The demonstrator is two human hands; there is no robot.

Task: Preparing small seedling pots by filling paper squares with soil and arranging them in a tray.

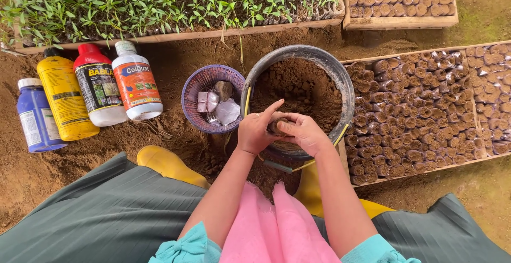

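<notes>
Closest in, grey skirt (106, 215) and pink cloth (277, 225) fill the lap, yellow boots (170, 164) planted on bare soil either side of the work. Both hands meet over the near rim of the black soil bucket (340, 76), likely so spilled soil drops back in. Left hand (255, 132) cups a small soil-filled bag (277, 126), fingers curled round it, index finger raised and pointing off. Right hand (303, 132) closes on the same bag from the other side, thumb and fingers pinched on top; bag mostly hidden between the palms. Just left of the bucket, purple basket (194, 84) with silvery packets, within easy reach. Further left, four bottles (98, 84) lie on the ground, well apart from the hands. Right, wooden tray (404, 175) packed with filled bags. Far edge, seedling bed (159, 2), second tray (399, 22). Nothing blocks the hands.
</notes>
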